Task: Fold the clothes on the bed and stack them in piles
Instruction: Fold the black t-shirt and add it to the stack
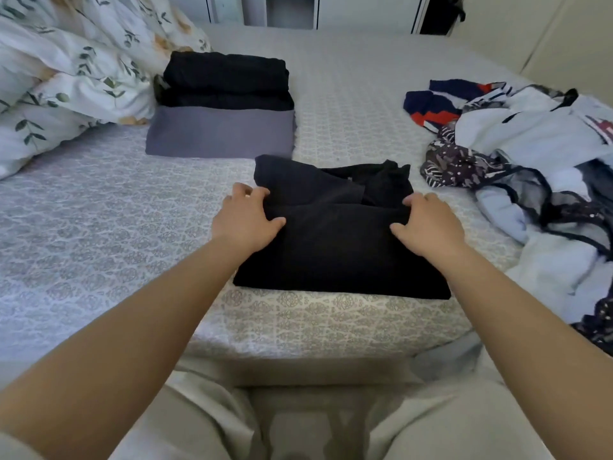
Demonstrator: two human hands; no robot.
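Nearest, at bottom of view: light-coloured trousers (185,423) on lap, both bare forearms reaching fwd over edge of bed (99,227) w/ patterned grey-white sheet. Just beyond, centre: black garment (338,257), partly folded, lying flat on sheet. Left hand (247,220) gripping its left side at the fold, fingers curled into the fabric, thumb on top. Right hand (428,224) gripping the right side likewise, fingers pinching the fold (palms down on both). Far half of garment rumpled, collar area bunched behind the hands. To the right, near but apart: unfolded heap of clothes (530,154), pale blue, dark patterned, navy w/ red & white, spilling toward bed's right edge. Further back, left of centre: folded pile (222,104), black items stacked on a grey one at bottom. Far left: white duvet (66,84) w/ green leaf print, bunched up, touching the pile's left side. Farthest: white cupboard fronts, blurred.
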